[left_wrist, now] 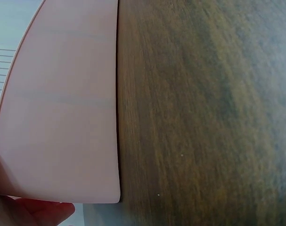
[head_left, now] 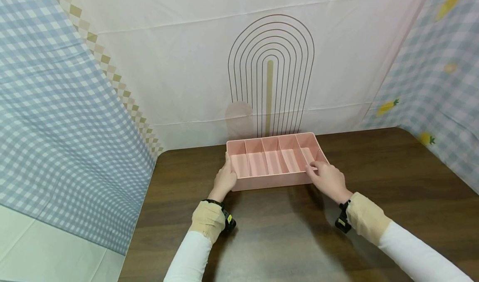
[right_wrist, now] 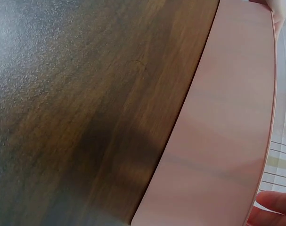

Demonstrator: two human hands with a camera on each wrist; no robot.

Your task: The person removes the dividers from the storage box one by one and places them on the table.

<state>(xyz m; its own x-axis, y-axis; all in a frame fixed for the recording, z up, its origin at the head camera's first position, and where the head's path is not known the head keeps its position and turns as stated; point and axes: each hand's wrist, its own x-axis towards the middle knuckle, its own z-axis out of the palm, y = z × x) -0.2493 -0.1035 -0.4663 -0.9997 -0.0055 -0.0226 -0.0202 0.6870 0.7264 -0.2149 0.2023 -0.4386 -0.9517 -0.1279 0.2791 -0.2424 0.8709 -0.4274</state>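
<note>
A pale pink rectangular box (head_left: 271, 180) with thin dividers stands at the back of the wooden table. Its long front wall fills part of the left wrist view (left_wrist: 62, 117) and of the right wrist view (right_wrist: 218, 122). My left hand (head_left: 224, 178) holds the left end, one finger lying along the outside of the end wall. In the left wrist view, reddish fingers (left_wrist: 44, 212) show past that end. My right hand (head_left: 329, 180) grips the front right corner with bent fingers over the rim. The hand hides that corner. The compartments I can see hold nothing.
The dark wooden table (head_left: 277, 232) reaches back to a white hanging cloth (head_left: 179, 78) printed with arches. Checked cloths hang at the left (head_left: 75, 107) and right (head_left: 441, 86). The box stands close to the back cloth.
</note>
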